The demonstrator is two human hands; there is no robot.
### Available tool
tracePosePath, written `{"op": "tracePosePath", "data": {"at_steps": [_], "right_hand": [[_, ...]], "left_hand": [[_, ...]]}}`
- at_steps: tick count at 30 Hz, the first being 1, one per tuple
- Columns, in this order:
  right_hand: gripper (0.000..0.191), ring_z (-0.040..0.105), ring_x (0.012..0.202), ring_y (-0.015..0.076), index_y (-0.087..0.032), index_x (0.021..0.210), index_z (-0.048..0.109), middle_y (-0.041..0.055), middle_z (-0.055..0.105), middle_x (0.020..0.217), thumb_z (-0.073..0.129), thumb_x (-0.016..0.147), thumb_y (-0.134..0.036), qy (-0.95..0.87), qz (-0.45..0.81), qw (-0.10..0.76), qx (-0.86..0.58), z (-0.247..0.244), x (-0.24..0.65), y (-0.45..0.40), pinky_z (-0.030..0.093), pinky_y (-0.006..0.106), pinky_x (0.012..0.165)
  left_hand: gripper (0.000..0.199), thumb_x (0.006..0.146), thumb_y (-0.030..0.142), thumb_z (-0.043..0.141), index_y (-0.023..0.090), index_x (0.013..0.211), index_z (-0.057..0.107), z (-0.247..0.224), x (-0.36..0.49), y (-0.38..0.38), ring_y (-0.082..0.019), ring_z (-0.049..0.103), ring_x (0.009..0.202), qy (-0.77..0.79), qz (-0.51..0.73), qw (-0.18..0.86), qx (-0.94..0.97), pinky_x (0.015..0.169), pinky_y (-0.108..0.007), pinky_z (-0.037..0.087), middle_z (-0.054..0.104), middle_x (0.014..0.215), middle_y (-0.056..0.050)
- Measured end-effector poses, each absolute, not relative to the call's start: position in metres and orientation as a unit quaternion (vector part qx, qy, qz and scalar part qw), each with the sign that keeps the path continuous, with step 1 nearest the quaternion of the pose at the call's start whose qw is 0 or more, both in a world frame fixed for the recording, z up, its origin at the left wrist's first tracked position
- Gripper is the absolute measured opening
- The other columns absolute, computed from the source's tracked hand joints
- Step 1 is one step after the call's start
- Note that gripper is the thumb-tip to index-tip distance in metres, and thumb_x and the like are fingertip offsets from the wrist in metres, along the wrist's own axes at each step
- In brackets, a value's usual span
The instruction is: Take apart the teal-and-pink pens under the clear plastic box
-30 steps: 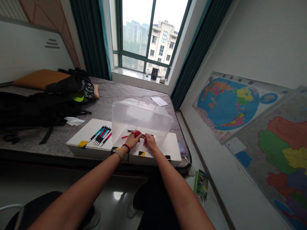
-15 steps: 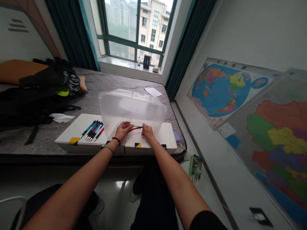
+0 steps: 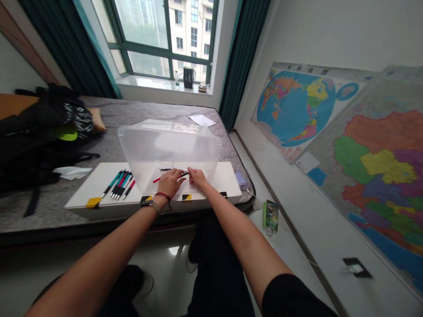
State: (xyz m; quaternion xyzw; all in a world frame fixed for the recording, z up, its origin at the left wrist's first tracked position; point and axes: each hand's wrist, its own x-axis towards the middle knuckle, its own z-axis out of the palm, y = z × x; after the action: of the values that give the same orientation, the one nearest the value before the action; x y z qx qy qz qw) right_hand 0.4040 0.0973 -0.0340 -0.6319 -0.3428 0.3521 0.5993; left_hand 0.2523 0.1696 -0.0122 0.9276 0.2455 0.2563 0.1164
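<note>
My left hand is over the white box, its fingers closing on a slim black pen part. The other end of that part is pinched by my right hand. A red pen piece shows to the left of my left hand; whether it joins the black part is hidden. Behind my left fingers lies a thin dark piece. Several pens in blue, red and black lie side by side on the left of the white box.
A clear plastic bin stands right behind my hands. Black bags and a tissue are on the mattress at left, with a paper sheet farther back. At right are a green box and a wall map.
The view has turned slightly right. The red piece, earlier between my hands, now shows left of my left hand, which has turned more palm-down. The dark piece is newly visible.
</note>
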Motion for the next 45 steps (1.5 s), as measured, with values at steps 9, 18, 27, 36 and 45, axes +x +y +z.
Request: {"op": "tracePosePath", "data": {"at_steps": [9,18,27,36,45], "right_hand": [[0.054,0.049,0.038,0.0118,-0.021,0.055,0.05,-0.0022,0.049,0.042,0.053,0.085,-0.065,-0.389,0.343,0.564,-0.643,-0.036,0.405,0.096,0.036,0.022,0.043],[0.049,0.05,0.04,0.0129,-0.021,0.058,0.051,-0.0014,0.052,0.046,0.05,0.087,-0.061,-0.412,0.335,0.559,-0.636,-0.032,0.404,0.094,0.038,0.024,0.044],[0.048,0.05,0.04,0.0131,-0.021,0.061,0.051,-0.0029,0.049,0.043,0.052,0.086,-0.062,-0.37,0.357,0.562,-0.648,-0.033,0.404,0.095,0.039,0.023,0.042],[0.046,0.049,0.04,0.012,-0.021,0.063,0.05,-0.0032,0.049,0.046,0.049,0.087,-0.061,-0.374,0.345,0.573,-0.642,-0.036,0.405,0.096,0.038,0.022,0.042],[0.046,0.047,0.042,0.013,-0.022,0.062,0.049,-0.0026,0.049,0.046,0.05,0.086,-0.061,-0.381,0.325,0.561,-0.659,-0.032,0.405,0.094,0.037,0.025,0.045]], "left_hand": [[0.028,0.1,0.041,0.043,0.025,0.114,0.061,-0.025,0.254,0.165,-0.022,0.065,0.097,0.297,0.234,0.12,0.918,0.077,-0.03,0.046,0.07,0.108,-0.007],[0.03,0.101,0.04,0.04,0.025,0.112,0.063,-0.022,0.253,0.162,-0.025,0.063,0.099,0.29,0.246,0.1,0.92,0.081,-0.034,0.045,0.069,0.104,-0.01],[0.03,0.098,0.041,0.049,0.026,0.122,0.058,-0.028,0.254,0.161,-0.022,0.066,0.089,0.3,0.235,0.14,0.914,0.069,-0.029,0.043,0.069,0.109,-0.008],[0.033,0.103,0.036,0.034,0.022,0.11,0.064,-0.017,0.253,0.157,-0.023,0.062,0.101,0.29,0.236,0.062,0.925,0.085,-0.035,0.044,0.068,0.105,-0.01],[0.027,0.101,0.038,0.043,0.025,0.119,0.058,-0.012,0.25,0.154,-0.019,0.067,0.091,0.309,0.202,0.091,0.925,0.066,-0.027,0.044,0.069,0.114,-0.006]]}}
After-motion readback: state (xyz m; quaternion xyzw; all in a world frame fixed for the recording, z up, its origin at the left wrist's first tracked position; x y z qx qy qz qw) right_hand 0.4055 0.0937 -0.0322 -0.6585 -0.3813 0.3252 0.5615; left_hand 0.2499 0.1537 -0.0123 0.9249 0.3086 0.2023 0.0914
